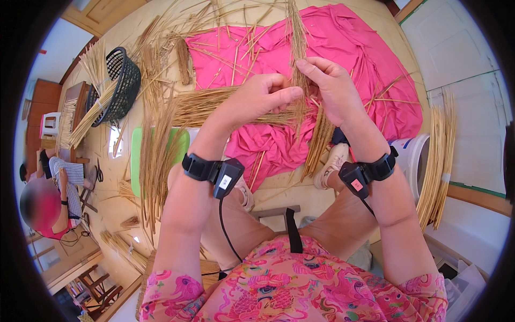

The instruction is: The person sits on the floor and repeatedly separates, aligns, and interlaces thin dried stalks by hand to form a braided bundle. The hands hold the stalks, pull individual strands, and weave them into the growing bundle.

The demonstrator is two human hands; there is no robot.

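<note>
Where a pink cloth (365, 48) is leaving room right of the hands, scattered stalks (397, 100) are lying toward its edge. Above it the right hand (333, 88) is pinching a tasselled grass bundle (296, 32) between thumb and fingers; the left hand (255, 97) is hovering half-curled alongside, whether gripping I cannot tell, and the bundle's upper end is running out of view.

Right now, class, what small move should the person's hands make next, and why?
Probably steady the straw bunch with the left hand: the right hand appears to pinch its stalks, while the left is curled close beside them, its grip unclear.
</note>
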